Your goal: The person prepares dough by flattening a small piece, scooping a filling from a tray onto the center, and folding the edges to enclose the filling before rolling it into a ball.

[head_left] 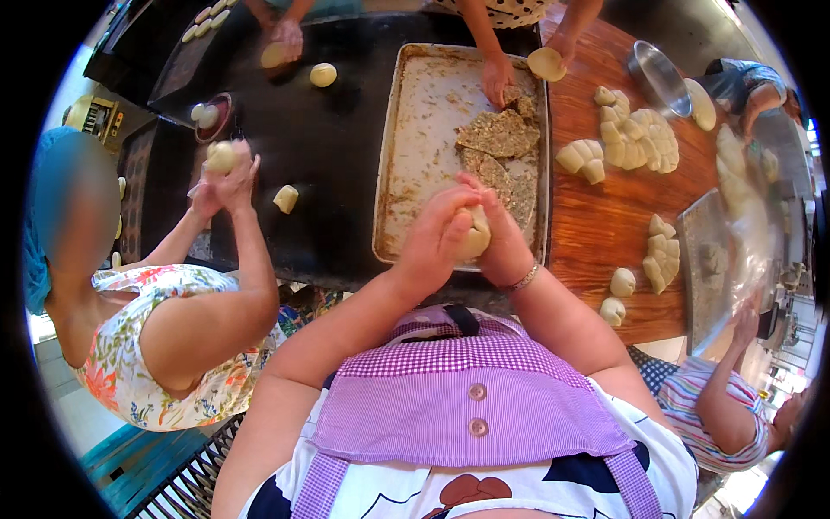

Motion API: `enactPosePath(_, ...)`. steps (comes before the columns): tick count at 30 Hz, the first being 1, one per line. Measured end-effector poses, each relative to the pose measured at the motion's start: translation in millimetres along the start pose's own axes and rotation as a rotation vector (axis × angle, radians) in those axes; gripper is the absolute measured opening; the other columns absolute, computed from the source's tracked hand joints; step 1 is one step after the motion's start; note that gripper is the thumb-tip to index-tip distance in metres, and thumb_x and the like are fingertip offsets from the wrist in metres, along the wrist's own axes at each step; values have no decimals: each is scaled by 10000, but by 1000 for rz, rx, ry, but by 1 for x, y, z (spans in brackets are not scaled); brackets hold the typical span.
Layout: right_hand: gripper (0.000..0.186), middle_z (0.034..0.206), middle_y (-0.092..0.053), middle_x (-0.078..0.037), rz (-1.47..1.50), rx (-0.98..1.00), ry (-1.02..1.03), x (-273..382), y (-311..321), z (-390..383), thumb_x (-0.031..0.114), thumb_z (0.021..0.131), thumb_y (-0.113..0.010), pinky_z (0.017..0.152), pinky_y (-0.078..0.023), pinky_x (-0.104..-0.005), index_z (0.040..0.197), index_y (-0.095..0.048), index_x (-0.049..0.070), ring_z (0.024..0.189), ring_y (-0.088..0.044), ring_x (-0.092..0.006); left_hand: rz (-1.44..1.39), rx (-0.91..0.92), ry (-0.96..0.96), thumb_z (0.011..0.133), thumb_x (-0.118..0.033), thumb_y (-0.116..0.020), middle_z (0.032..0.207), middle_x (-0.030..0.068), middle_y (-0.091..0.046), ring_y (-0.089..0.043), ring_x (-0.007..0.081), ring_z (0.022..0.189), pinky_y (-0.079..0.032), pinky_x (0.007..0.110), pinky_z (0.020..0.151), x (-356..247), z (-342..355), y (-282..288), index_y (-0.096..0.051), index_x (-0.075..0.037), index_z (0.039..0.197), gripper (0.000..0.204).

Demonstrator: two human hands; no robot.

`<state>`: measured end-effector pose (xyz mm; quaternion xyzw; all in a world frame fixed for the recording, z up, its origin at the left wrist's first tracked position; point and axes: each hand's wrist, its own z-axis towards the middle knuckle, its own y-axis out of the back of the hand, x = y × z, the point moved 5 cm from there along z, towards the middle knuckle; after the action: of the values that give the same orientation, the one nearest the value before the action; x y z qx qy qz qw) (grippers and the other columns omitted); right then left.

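Note:
Between my two hands, over the near edge of a metal baking tray (pixel 425 130), is a pale dough ball (pixel 474 238) with a fold on its surface. My left hand (pixel 435 235) curls around its left side. On the other side my right hand (pixel 506 245) cups it, a bracelet at the wrist. Part of the ball is hidden by my fingers. Beyond them, a crumbly brown filling (pixel 497 136) lies spread along the right of the tray. A co-worker's hand (pixel 497 80) reaches into this filling, while that person's other hand holds a flat dough disc (pixel 545 64).
On the wooden tabletop (pixel 596 221) at right sit clustered dough pieces (pixel 640 138), two small dough balls (pixel 622 282) and a metal bowl (pixel 659 78). The dark table (pixel 337 147) at left bears a dough piece (pixel 285 199). A co-worker at left handles a dough ball (pixel 222 156).

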<state>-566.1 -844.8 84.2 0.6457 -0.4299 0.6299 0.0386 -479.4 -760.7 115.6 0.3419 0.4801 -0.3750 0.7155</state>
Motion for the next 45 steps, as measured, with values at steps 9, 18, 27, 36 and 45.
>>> enactPosePath(9,787,1382,-447,-131,-82,-3,-184,-4,-13,-18,634,975,-348,1047,-391,-336,1462,-302,18,1256,-454,-205,137,-11,-186,915,-267,-649,1157,189,-621,-609,324,1054,-481,407,919,-1,-9,-5,-606,28,1102,352)
enactPosePath(18,808,1222,-605,-110,91,78,-564,-13,-8,-20,699,947,-294,899,-520,-315,1381,-423,29,1013,-650,-229,557,119,-75,883,-614,-537,1381,213,-441,-377,376,1326,-338,473,1071,-11,9,18,-446,-18,1343,758)
enactPosePath(27,790,1294,-551,-140,322,-17,-370,-63,-12,-23,679,965,-260,1042,-428,-374,1371,-441,27,1178,-559,-244,172,13,-180,952,-220,-577,1002,165,-684,-657,344,982,-492,432,916,1,-29,3,-658,4,963,239)
enactPosePath(36,726,1267,-572,-156,273,72,-490,-67,-23,5,608,1002,-258,975,-484,-388,1346,-480,7,1145,-584,-260,681,-26,-7,767,-527,-732,1397,217,-455,-388,462,1318,-221,517,1139,20,-31,38,-464,-18,1339,811)
enactPosePath(45,672,1353,-505,-135,328,2,-406,-103,-21,18,544,1017,-341,1037,-407,-340,1424,-401,12,1243,-503,-227,-280,-389,535,1020,-224,-435,1008,126,-682,-640,229,974,-493,362,894,95,-42,30,-669,7,988,331)
